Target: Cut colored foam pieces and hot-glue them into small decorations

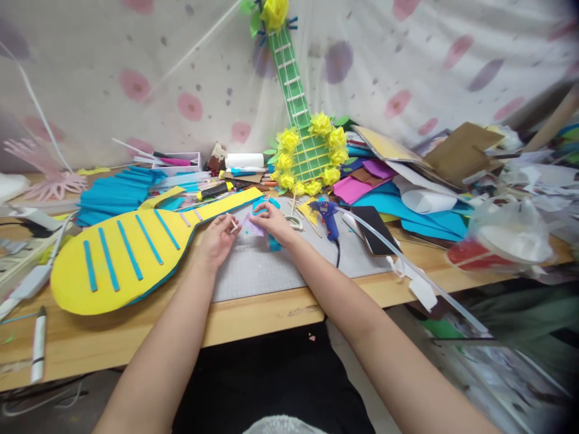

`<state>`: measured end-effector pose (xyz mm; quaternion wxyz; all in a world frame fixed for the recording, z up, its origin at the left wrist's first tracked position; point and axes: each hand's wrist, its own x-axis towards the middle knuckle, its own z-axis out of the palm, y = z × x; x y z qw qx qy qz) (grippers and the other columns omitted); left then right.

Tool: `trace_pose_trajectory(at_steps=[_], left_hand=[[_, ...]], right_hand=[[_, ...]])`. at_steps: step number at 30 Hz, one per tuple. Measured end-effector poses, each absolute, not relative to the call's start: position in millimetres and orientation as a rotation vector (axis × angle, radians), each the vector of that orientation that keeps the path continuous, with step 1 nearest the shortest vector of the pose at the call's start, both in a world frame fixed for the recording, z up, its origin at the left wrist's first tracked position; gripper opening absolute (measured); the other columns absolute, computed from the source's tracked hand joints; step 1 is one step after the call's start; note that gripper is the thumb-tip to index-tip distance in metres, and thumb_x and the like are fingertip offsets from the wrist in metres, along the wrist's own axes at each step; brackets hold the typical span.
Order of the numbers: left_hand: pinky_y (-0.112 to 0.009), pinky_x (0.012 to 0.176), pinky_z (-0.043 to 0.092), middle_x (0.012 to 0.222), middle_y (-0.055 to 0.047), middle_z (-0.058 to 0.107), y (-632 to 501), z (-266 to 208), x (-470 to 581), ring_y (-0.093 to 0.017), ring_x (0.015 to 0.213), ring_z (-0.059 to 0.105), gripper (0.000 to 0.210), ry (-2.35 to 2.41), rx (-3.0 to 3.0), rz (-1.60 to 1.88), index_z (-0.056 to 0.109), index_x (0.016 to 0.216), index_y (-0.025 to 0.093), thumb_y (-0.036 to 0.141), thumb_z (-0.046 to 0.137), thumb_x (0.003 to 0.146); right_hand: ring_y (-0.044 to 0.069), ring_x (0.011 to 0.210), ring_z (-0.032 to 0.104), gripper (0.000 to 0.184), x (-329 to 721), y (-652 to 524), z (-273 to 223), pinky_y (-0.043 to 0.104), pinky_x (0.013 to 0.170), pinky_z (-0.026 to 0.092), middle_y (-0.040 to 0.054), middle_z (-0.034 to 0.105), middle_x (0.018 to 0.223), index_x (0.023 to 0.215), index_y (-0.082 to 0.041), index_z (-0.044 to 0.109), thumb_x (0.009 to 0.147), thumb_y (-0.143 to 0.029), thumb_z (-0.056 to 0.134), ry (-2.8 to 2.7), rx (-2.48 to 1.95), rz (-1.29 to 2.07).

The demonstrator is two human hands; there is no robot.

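In my left hand a short pale stick is pinched between the fingertips. My right hand is bent over the cutting mat, its thumb and index finger closed at a small piece of purple paper. A strip of blue paper lies under the right hand. Left of my hands is a yellow guitar-shaped cutout with a blue edge, several blue strips across its body and small purple strips at its neck.
A blue glue gun lies on the grey mat beside a black notebook. Behind stands a green paper guitar with yellow flowers. Coloured sheets and a plastic bag are at right, a white marker at left.
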<state>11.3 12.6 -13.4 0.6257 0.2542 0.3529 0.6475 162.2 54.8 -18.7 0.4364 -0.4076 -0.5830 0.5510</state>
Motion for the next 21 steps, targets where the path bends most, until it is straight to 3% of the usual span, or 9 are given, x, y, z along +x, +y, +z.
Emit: trace_pose_trajectory(at_steps=[7, 10, 13, 17, 21], left_hand=[[-0.025, 0.072, 0.047, 0.073, -0.002, 0.062, 9, -23, 26, -0.010, 0.071, 0.058, 0.019, 0.866, 0.731, 1.264, 0.060, 0.068, 0.013, 0.023, 0.074, 0.060], [-0.025, 0.067, 0.048, 0.068, -0.001, 0.060, 9, -25, 24, -0.009, 0.065, 0.056, 0.021, 0.928, 0.765, 1.212, 0.061, 0.069, 0.013, 0.023, 0.075, 0.058], [-0.022, 0.059, 0.046, 0.063, 0.001, 0.057, 9, -27, 24, -0.008, 0.060, 0.053, 0.026, 1.026, 0.838, 1.238, 0.061, 0.068, 0.012, 0.025, 0.078, 0.053], [-0.020, 0.054, 0.043, 0.061, 0.001, 0.057, 10, -27, 25, -0.008, 0.057, 0.052, 0.035, 1.109, 0.874, 1.300, 0.060, 0.067, 0.012, 0.031, 0.081, 0.046], [-0.021, 0.057, 0.044, 0.063, 0.000, 0.059, 11, -25, 24, -0.008, 0.058, 0.053, 0.035, 1.084, 0.818, 1.373, 0.060, 0.067, 0.013, 0.031, 0.081, 0.046]], right_hand=[[0.009, 0.055, 0.051, 0.019, 173, 49, -29, 0.020, 0.050, 0.037, -0.0036, 0.058, 0.064, 0.081, -0.018, 0.056, 0.066, -0.024, 0.065, -1.618, -1.118, 1.262], [0.008, 0.056, 0.050, 0.014, 178, 46, -24, 0.019, 0.051, 0.038, -0.0023, 0.058, 0.067, 0.079, -0.016, 0.058, 0.073, -0.029, 0.060, -1.695, -1.033, 1.312], [0.006, 0.052, 0.045, 0.024, 184, 43, -19, 0.019, 0.046, 0.034, -0.0010, 0.058, 0.069, 0.081, -0.015, 0.060, 0.080, -0.037, 0.051, -1.742, -0.993, 1.409], [0.007, 0.052, 0.046, 0.029, 193, 42, -18, 0.019, 0.046, 0.034, -0.0028, 0.057, 0.066, 0.093, -0.016, 0.058, 0.071, -0.033, 0.063, -1.789, -0.925, 1.564], [0.007, 0.054, 0.048, 0.022, 192, 45, -21, 0.019, 0.050, 0.037, -0.0039, 0.055, 0.060, 0.081, -0.015, 0.059, 0.063, -0.024, 0.067, -1.823, -0.929, 1.562]])
